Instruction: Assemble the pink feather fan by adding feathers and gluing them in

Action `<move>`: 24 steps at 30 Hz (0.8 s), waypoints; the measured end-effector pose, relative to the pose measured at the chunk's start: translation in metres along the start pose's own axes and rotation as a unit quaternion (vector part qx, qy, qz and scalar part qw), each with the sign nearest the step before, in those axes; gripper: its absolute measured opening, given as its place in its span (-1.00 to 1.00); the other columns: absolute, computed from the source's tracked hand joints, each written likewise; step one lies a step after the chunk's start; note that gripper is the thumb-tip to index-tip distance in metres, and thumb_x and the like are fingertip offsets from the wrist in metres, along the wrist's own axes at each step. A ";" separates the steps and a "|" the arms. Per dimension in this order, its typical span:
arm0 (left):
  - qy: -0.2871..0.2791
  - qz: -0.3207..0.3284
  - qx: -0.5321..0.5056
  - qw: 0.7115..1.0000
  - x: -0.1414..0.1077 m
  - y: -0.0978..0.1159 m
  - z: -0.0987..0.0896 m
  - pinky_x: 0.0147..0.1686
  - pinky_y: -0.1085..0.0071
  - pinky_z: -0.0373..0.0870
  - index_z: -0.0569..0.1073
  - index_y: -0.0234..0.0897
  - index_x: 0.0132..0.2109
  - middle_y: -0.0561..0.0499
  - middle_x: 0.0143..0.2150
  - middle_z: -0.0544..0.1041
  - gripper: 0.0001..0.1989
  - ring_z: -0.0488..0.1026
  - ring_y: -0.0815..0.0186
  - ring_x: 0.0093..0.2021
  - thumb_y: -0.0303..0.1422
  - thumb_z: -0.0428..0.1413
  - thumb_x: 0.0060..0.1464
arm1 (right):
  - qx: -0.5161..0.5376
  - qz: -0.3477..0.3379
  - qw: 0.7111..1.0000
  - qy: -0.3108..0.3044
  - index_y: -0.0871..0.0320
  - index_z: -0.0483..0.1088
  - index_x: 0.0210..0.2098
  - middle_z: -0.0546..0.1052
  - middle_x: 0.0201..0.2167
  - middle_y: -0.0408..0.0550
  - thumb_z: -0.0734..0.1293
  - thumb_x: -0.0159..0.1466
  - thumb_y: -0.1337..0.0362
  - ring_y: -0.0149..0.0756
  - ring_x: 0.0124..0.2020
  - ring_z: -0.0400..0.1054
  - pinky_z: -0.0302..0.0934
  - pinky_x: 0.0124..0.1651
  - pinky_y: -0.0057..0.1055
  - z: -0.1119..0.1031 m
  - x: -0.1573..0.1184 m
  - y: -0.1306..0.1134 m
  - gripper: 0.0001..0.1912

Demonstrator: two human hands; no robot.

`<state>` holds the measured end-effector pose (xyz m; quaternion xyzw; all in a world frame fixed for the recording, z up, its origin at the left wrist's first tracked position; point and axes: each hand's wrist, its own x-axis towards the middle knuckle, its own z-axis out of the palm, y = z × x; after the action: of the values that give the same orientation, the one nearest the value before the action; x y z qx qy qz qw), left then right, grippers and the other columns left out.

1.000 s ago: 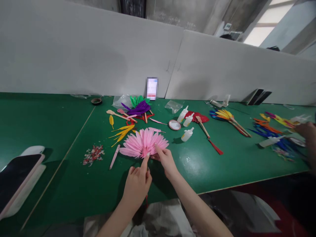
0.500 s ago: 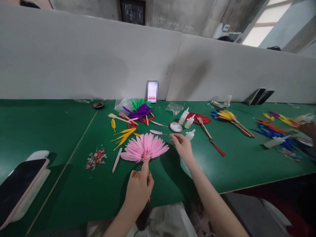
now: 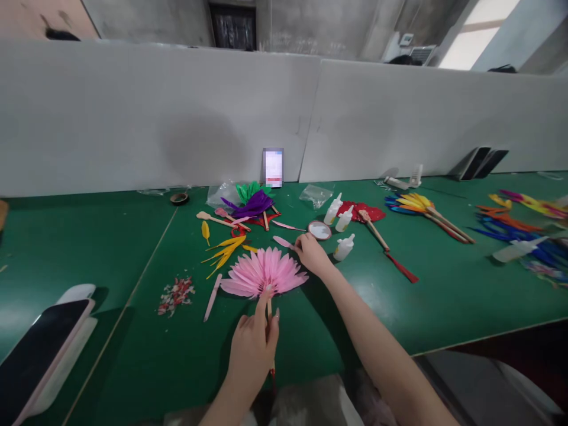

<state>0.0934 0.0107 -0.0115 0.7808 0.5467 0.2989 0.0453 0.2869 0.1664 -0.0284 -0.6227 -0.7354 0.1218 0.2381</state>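
My left hand [image 3: 254, 343] is closed around the wooden handle of a pink feather fan [image 3: 261, 275], its index finger pressed on the base where the feathers meet. The fan lies spread on the table, feathers pointing away from me. Beyond its right side, my right hand [image 3: 314, 254] is closed at the quill end of a loose pink feather [image 3: 283, 241]. Another pink feather [image 3: 288, 226] lies just behind that one. Close to my right hand are a round dish of white glue [image 3: 319, 230] and a white squeeze bottle [image 3: 344, 247].
Yellow feathers [image 3: 226, 254], purple feathers [image 3: 251, 204] and wooden handles lie ahead. Two more bottles [image 3: 332, 209] stand near a red fan [image 3: 373, 213]. Scraps [image 3: 176, 296] and a phone [image 3: 48, 349] are at left; a multicoloured fan [image 3: 417, 207] is at right.
My right hand has moved left from beside the glue dish to the loose pink feather's quill end and closed there. My left hand stays on the fan. The view has shifted slightly.
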 end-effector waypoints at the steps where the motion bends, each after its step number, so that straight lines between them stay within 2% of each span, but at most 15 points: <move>1: 0.009 -0.006 -0.008 1.000 0.000 0.000 -0.001 -0.50 0.43 0.30 0.16 -0.33 0.17 0.18 -0.66 0.29 -0.62 0.32 0.33 -0.64 -0.37 -0.15 0.23 | -0.009 0.001 1.000 -0.001 0.19 0.29 -0.36 0.37 -0.30 0.05 0.26 0.21 0.41 -0.17 -0.19 0.29 0.19 -0.11 -0.30 0.001 0.000 0.001 -0.97; 5: 0.051 -0.034 -0.051 0.997 0.000 -0.003 -0.006 -0.52 0.48 0.28 0.22 -0.34 0.14 0.19 -0.65 0.21 -0.63 0.25 0.37 -0.64 -0.35 -0.12 0.21 | -0.025 0.005 1.000 0.001 0.19 0.27 -0.34 0.38 -0.29 0.08 0.24 0.23 0.41 -0.16 -0.20 0.30 0.19 -0.14 -0.30 0.002 0.000 0.001 -0.97; 8: 0.046 -0.074 -0.091 0.992 0.011 -0.009 -0.014 -0.52 0.49 0.27 0.23 -0.34 0.14 0.17 -0.61 0.23 -0.61 0.28 0.38 -0.59 -0.32 -0.09 0.19 | -0.021 0.011 1.000 0.006 0.19 0.27 -0.31 0.39 -0.31 0.06 0.23 0.24 0.42 -0.18 -0.22 0.32 0.20 -0.17 -0.34 -0.001 0.000 0.001 -0.96; 12: 0.046 -0.089 -0.117 0.988 0.051 -0.019 -0.029 -0.48 0.49 0.23 0.23 -0.33 0.14 0.19 -0.61 0.20 -0.58 0.24 0.39 -0.59 -0.29 -0.05 0.17 | -0.009 0.015 1.000 0.011 0.20 0.24 -0.19 0.39 -0.25 0.03 0.27 0.24 0.29 -0.24 -0.24 0.34 0.22 -0.22 -0.39 -0.006 -0.001 0.001 -0.83; 14: 0.048 -0.084 -0.121 0.988 0.077 -0.022 -0.035 -0.48 0.50 0.20 0.26 -0.31 0.12 0.21 -0.62 0.18 -0.62 0.22 0.42 -0.60 -0.32 -0.05 0.17 | -0.012 0.013 1.000 0.006 0.18 0.27 -0.23 0.39 -0.25 0.02 0.30 0.22 0.23 -0.23 -0.23 0.34 0.22 -0.22 -0.39 -0.007 -0.001 0.000 -0.82; 18: 0.059 -0.079 -0.144 0.985 0.119 -0.024 -0.036 -0.51 0.53 0.14 0.33 -0.30 0.03 0.24 -0.64 0.11 -0.68 0.17 0.44 -0.62 -0.31 -0.03 0.15 | -0.027 0.004 1.000 -0.002 0.16 0.28 -0.38 0.39 -0.29 0.02 0.30 0.24 0.27 -0.20 -0.23 0.33 0.20 -0.19 -0.36 -0.006 0.000 -0.002 -0.89; 21: 0.076 -0.097 -0.161 0.979 0.131 -0.029 -0.031 -0.54 0.55 0.09 0.35 -0.28 0.00 0.24 -0.66 0.08 -0.71 0.14 0.46 -0.64 -0.31 -0.02 0.15 | -0.032 0.000 0.999 0.000 0.17 0.27 -0.37 0.39 -0.29 0.06 0.29 0.24 0.31 -0.18 -0.21 0.33 0.20 -0.18 -0.35 -0.004 0.001 -0.002 -0.91; 24: 0.105 -0.122 -0.169 0.972 0.128 -0.040 -0.025 -0.54 0.55 0.10 0.38 -0.25 -0.05 0.23 -0.66 0.12 -0.75 0.15 0.46 -0.63 -0.29 -0.02 0.16 | -0.025 0.003 1.000 0.006 0.16 0.24 -0.37 0.39 -0.30 0.05 0.28 0.24 0.32 -0.17 -0.21 0.32 0.19 -0.20 -0.35 -0.004 0.001 -0.001 -0.90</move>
<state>0.0760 0.1325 0.0467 0.6536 0.5810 0.4596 0.1548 0.2879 0.1665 -0.0244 -0.6312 -0.7350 0.1002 0.2267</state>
